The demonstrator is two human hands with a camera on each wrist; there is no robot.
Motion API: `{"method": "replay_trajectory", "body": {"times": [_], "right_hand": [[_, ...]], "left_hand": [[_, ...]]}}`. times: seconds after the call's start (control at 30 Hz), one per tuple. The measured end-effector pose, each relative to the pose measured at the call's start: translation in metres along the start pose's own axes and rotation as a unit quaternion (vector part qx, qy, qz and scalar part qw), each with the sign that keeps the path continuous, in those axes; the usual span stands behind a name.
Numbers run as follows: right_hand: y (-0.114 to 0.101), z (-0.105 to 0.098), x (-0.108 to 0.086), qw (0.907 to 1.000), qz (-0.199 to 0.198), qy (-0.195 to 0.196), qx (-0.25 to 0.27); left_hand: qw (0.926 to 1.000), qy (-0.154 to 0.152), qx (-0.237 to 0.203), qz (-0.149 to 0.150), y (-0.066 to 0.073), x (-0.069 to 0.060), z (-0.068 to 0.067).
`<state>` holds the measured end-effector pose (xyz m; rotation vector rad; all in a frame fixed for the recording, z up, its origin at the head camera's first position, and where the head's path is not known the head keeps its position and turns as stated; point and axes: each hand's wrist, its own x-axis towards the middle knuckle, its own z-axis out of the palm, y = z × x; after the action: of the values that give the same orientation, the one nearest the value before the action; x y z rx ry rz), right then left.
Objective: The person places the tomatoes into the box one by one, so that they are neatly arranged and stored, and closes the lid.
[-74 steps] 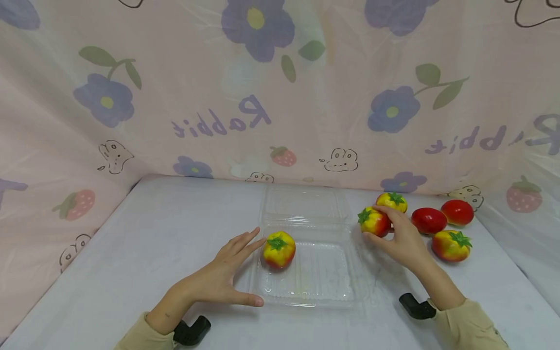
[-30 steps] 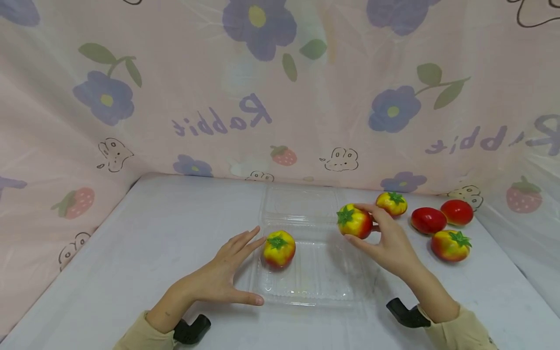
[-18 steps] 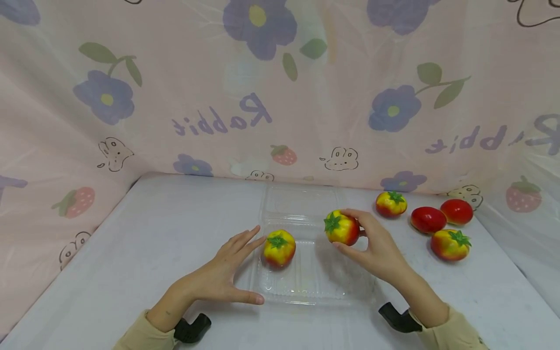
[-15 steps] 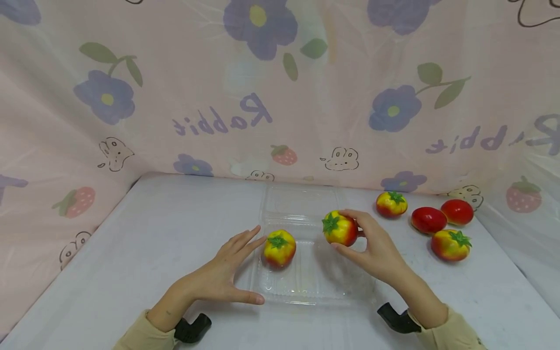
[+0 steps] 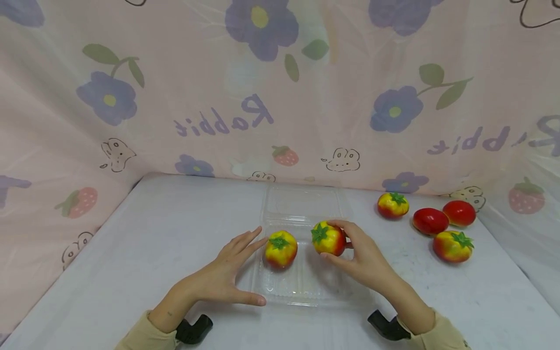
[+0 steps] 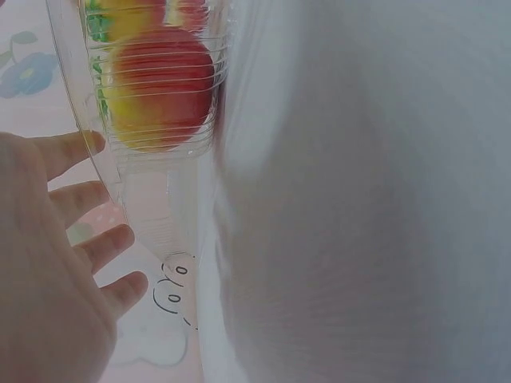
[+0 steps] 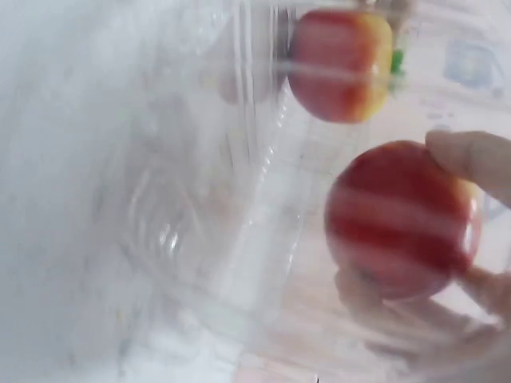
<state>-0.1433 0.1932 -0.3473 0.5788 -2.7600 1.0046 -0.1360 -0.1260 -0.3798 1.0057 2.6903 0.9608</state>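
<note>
My right hand [image 5: 365,255] grips a yellow-and-red toy fruit [image 5: 329,239] with a green leafy top between thumb and fingers. It is over the right half of a clear plastic clamshell box [image 5: 310,297]; the right wrist view shows the held fruit [image 7: 399,223] from its red underside. A matching fruit [image 5: 281,249] sits in the left of the box. My left hand [image 5: 220,274] lies beside the box's left edge with fingers spread, holding nothing. In the left wrist view, its index finger meets the box wall [image 6: 100,155]. The box's lid [image 5: 304,201] lies folded back.
On the right of the white table [image 5: 175,218] lie two yellow-and-red fruits, one at the back [image 5: 393,206] and one nearer [image 5: 453,247]. Two red ones, a left one [image 5: 430,221] and a right one [image 5: 459,213], lie between them. A patterned curtain [image 5: 210,97] stands behind.
My right hand has lifted the toy fruit from beside the back fruit and carried it left, then lower over the box. My left hand has stayed by the box's left edge.
</note>
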Motion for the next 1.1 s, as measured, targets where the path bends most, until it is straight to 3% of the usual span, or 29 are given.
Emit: {"method": "replay_trajectory", "body": {"times": [0.67, 0.93, 1.1], "right_hand": [[0.002, 0.019, 0.003, 0.9989, 0.012, -0.045, -0.01], [0.004, 0.027, 0.004, 0.999, -0.02, -0.039, -0.001], [0.004, 0.029, 0.005, 0.9988, -0.017, -0.045, 0.01]], "left_hand": [[1.0, 0.001, 0.008, 0.005, 0.0, 0.001, 0.0], [0.9999, 0.002, 0.005, 0.009, 0.001, 0.001, 0.0], [0.9998, 0.007, 0.011, 0.013, 0.0, 0.001, 0.0]]}}
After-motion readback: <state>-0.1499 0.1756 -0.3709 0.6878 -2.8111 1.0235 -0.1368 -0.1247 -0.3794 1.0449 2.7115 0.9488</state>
